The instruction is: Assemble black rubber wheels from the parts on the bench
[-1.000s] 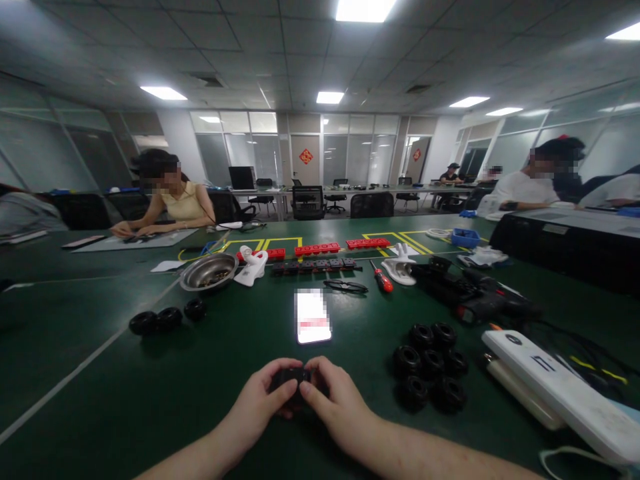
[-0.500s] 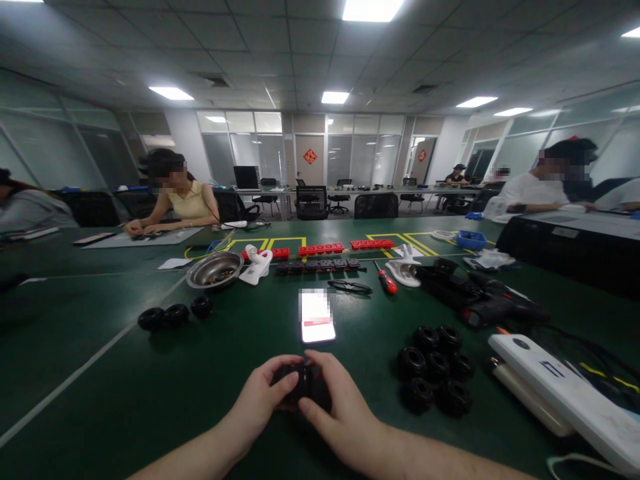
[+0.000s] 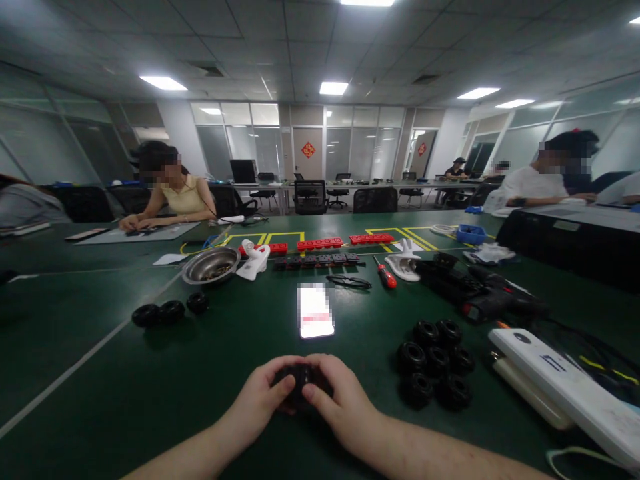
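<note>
Lower centre: left hand (image 3: 261, 395) and right hand (image 3: 346, 395) together hold black part (image 3: 300, 379) | step: seemingly two-handed handling | next: probably needs steady grip

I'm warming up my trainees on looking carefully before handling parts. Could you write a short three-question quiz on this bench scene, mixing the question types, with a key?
1. True or false: the left grip and the right grip are close together, around a dark part.

2. Multiple choice: which of these is nearest to the two grips?
A. The red-handled screwdriver
B. The phone with the bright screen
C. The blue tray

3. Count: how many round black parts lie in the group to the person's left?

Key: 1. True. 2. B; it lies just beyond the grips. 3. Three.
</note>
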{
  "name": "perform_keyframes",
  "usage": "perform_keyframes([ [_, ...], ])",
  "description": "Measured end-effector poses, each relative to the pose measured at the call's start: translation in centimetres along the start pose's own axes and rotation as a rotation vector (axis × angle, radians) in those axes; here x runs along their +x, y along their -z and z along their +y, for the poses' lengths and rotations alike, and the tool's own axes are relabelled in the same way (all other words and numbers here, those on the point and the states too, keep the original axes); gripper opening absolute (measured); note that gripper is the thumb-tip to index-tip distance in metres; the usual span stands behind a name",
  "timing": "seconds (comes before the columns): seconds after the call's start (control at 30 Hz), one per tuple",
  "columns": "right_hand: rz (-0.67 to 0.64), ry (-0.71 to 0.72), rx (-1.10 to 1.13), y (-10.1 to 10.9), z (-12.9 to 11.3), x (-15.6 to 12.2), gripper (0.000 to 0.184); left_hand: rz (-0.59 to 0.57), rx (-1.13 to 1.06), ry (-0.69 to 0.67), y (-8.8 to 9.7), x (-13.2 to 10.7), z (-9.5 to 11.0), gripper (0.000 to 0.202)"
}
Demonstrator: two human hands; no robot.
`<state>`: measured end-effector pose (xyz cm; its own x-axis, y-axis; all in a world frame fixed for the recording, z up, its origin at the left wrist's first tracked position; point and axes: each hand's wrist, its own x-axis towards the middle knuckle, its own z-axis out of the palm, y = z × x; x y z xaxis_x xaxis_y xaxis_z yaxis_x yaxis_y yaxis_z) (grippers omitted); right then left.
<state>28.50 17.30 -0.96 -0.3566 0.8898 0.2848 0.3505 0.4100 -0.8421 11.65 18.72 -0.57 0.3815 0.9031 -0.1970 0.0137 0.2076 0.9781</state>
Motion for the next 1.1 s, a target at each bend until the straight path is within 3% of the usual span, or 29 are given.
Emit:
perform_keyframes([
  [0.17, -0.067, 0.084, -0.038, 0.4, -0.8, -0.1, 0.046, 0.072, -0.034, 0.088, 0.0, 0.0, 0.4, 0.047],
  [0.3, 0.004, 0.018, 0.006, -0.1, 0.2, -0.2, 0.056, 0.103, -0.064, 0.066, -0.2, -0.2, 0.5, 0.05],
  [0.4, 0.05, -0.045, 0.029, -0.4, 0.8, -0.1, 0.047, 0.133, -0.076, 0.037, -0.5, -0.4, 0.6, 0.051],
  [0.6, 0.01, -0.097, -0.003, -0.4, 0.8, 0.2, 0.017, 0.104, -0.039, 0.007, -0.4, -0.1, 0.3, 0.058],
  [0.87, -0.009, 0.071, -0.018, 0.2, -0.9, -0.2, 0.047, 0.08, -0.097, 0.048, 0.4, 0.1, 0.0, 0.045],
  [1.1, 0.101, -0.011, 0.05, -0.3, 0.2, -0.3, 0.049, 0.07, -0.058, 0.04, 0.0, -0.3, 0.4, 0.041],
])
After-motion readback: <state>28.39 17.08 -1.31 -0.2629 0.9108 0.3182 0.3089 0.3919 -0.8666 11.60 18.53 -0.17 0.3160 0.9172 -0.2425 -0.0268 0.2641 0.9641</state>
